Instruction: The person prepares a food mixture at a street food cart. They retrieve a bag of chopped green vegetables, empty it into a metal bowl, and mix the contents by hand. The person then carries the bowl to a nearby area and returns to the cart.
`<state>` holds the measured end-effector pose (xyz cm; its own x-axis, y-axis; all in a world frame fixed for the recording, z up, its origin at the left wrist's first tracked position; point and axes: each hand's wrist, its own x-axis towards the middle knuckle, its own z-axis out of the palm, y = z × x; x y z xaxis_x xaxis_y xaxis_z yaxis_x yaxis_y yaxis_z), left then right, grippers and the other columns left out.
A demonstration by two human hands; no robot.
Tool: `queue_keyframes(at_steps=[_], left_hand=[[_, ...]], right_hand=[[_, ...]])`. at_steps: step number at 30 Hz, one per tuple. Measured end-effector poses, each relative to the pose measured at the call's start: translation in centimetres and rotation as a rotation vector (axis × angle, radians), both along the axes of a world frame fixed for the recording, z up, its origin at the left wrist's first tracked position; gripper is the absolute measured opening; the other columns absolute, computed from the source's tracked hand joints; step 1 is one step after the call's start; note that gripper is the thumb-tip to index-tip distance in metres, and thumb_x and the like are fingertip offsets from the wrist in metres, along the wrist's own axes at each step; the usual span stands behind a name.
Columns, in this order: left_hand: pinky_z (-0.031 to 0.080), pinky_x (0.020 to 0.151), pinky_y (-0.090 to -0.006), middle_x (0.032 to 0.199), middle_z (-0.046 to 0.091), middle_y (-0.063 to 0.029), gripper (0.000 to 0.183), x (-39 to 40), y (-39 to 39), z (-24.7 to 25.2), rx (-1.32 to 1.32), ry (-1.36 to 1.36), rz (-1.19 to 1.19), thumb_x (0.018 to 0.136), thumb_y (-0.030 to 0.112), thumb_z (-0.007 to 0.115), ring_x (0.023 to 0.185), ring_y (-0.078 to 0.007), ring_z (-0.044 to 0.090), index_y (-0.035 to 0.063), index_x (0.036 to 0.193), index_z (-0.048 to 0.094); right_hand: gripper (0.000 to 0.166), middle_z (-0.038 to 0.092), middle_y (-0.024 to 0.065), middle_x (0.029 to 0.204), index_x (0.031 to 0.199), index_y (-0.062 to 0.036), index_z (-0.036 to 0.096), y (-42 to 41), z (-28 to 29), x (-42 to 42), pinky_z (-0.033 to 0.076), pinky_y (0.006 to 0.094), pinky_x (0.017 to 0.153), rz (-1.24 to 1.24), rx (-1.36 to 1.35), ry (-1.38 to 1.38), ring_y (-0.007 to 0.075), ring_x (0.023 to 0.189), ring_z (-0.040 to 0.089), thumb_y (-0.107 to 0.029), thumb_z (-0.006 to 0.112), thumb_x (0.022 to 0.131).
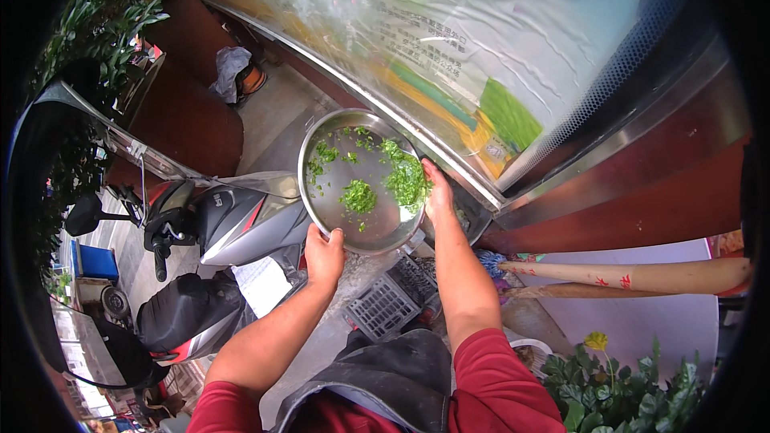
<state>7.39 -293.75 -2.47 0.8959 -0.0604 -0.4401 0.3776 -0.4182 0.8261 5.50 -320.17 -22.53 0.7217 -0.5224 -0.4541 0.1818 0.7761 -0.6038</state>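
A round stainless steel basin (334,234) is held out in front of me between both hands. My left hand (325,255) grips its near left rim, thumb over the edge. On the right side, my right hand (439,192) supports the rim and wall, its fingers partly hidden behind the metal. Chopped green leaves (406,177) are heaped against the right wall inside. A smaller clump (359,196) lies near the middle, and loose bits are scattered to the upper left.
A motor scooter (258,222) stands on the left. Below the basin sits a grey plastic crate (382,307). Wooden-handled mops (571,270) lie across the right, above a leafy plant (613,385). A glass panel with a printed poster (421,60) rises ahead.
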Motion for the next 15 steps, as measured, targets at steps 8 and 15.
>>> queue_keyframes(at_steps=[8, 15], left_hand=[[0.045, 0.049, -0.0296, 0.069, 0.057, -0.0052, 0.020, -0.1, -0.6, 0.5, 0.032, 0.009, -0.008, 0.091, 0.013, 0.061, 0.052, -0.0128, 0.054, -0.0001, 0.102, 0.052], [0.046, 0.049, -0.0307, 0.068, 0.057, -0.0050, 0.019, -0.3, -0.8, 0.5, 0.025, -0.003, -0.001, 0.091, 0.015, 0.063, 0.053, -0.0128, 0.055, 0.0010, 0.097, 0.051]], right_hand=[[0.040, 0.060, 0.0116, 0.131, 0.130, 0.0010, 0.059, 0.3, 0.1, 0.1, 0.040, 0.0340, 0.107, -0.001, -0.019, 0.070, 0.0213, 0.122, 0.054, -0.025, 0.055, 0.099], [0.040, 0.060, 0.0104, 0.131, 0.128, 0.0011, 0.060, 0.6, 0.1, 0.1, 0.039, 0.0343, 0.107, -0.026, 0.039, 0.014, 0.0214, 0.122, 0.055, -0.024, 0.058, 0.098]])
